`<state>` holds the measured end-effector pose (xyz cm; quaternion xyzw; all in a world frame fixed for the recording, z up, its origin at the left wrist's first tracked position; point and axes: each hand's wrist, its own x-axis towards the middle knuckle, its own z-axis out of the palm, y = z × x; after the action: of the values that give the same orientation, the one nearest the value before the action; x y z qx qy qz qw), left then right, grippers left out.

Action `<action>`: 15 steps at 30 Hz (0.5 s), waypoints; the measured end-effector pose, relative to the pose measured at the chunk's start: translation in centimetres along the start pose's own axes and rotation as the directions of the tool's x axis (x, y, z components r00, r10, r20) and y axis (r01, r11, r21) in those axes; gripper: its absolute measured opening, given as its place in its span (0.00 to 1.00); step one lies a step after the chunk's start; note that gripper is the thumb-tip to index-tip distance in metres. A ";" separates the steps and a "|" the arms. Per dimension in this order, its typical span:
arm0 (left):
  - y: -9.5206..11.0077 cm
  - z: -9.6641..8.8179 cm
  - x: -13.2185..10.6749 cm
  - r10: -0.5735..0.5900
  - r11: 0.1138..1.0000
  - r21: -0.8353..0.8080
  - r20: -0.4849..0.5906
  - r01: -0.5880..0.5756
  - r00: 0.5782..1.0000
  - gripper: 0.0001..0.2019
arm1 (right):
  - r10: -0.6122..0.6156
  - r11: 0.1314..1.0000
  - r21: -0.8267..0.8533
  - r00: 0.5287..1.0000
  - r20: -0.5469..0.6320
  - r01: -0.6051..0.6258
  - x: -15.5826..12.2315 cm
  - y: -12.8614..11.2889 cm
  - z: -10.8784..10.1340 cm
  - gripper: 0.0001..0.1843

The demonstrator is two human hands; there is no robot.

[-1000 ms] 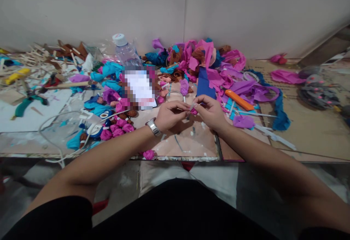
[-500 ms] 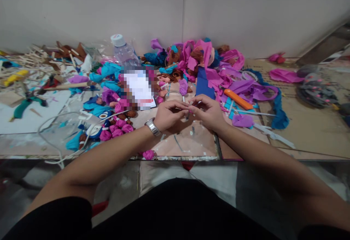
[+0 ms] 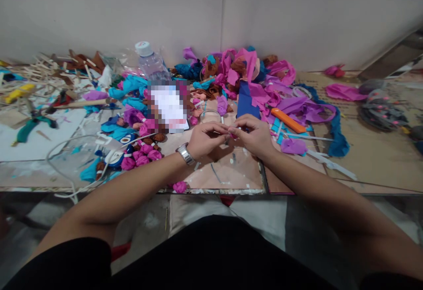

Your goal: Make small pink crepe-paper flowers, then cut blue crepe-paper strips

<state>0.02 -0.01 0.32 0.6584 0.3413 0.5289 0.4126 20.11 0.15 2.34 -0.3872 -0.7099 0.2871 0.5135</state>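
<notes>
My left hand [image 3: 206,139] and my right hand [image 3: 254,136] meet at the fingertips above the table's middle. Pinched between them is a small piece of pink crepe paper [image 3: 232,135], mostly covered by the fingers. Both hands are closed on it. Just behind the hands lie a clear ring-shaped roll [image 3: 210,115] and a dark blue flat piece [image 3: 246,100]. An orange utility knife [image 3: 288,120] rests to the right of my right hand. One magenta paper ball [image 3: 180,187] sits near the front edge.
A phone [image 3: 168,107], a capped plastic bottle [image 3: 150,61] and bunched pink paper balls [image 3: 142,161] with a white cable are on the left. Farther left are green-handled pliers [image 3: 31,127]. Crumpled pink and purple crepe paper [image 3: 238,67] is heaped at the back.
The fingers have shifted slightly around the pink piece, and a little more of it shows beside my right thumb. The forearms and the things on the table stay put.
</notes>
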 end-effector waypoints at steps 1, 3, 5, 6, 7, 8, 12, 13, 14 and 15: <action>0.0 0.0 0.0 -0.005 1.000 0.005 0.002 0.005 1.000 0.08 | -0.004 1.000 0.005 1.000 0.000 0.004 0.0 0.1 0.0 0.10; 0.1 0.1 0.0 -0.020 1.000 -0.001 -0.003 0.020 1.000 0.10 | -0.017 1.000 0.012 1.000 0.001 0.017 0.0 0.2 0.0 0.08; 0.1 0.2 0.0 -0.034 0.999 -0.021 -0.010 0.033 0.999 0.11 | -0.024 1.000 0.011 1.000 0.002 0.024 0.0 0.3 -0.1 0.07; 0.1 0.2 0.0 -0.036 0.999 -0.029 -0.008 0.036 0.999 0.11 | -0.027 1.000 0.011 1.000 0.003 0.027 0.0 0.3 -0.1 0.07; 0.1 0.2 0.0 -0.035 0.999 -0.034 -0.006 0.035 0.999 0.10 | -0.028 1.000 0.013 1.000 0.004 0.028 0.0 0.3 -0.1 0.07; 0.1 0.2 0.0 -0.030 0.999 -0.034 -0.002 0.030 1.000 0.10 | -0.030 0.999 0.018 1.000 0.005 0.030 0.0 0.2 -0.1 0.07; 0.0 0.1 0.1 -0.014 1.000 -0.024 -0.014 0.013 1.000 0.06 | -0.052 0.997 0.052 0.999 0.003 0.052 0.1 0.1 0.0 0.08; 0.0 0.1 0.1 -0.013 1.000 -0.026 -0.023 0.012 1.000 0.06 | -0.057 0.997 0.057 0.998 0.005 0.056 0.1 0.1 0.0 0.08; 0.0 0.1 0.1 -0.011 1.000 -0.029 -0.030 0.010 0.999 0.05 | -0.062 0.996 0.059 0.998 0.004 0.062 0.1 0.0 0.0 0.08; 0.0 0.2 0.1 -0.009 0.999 -0.033 -0.037 0.008 0.999 0.05 | -0.068 0.996 0.058 0.998 0.007 0.068 0.1 0.0 0.0 0.08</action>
<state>0.19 0.04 0.38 0.6401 0.3430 0.5449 0.4191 20.07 0.24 2.36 -0.3466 -0.7162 0.2916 0.5309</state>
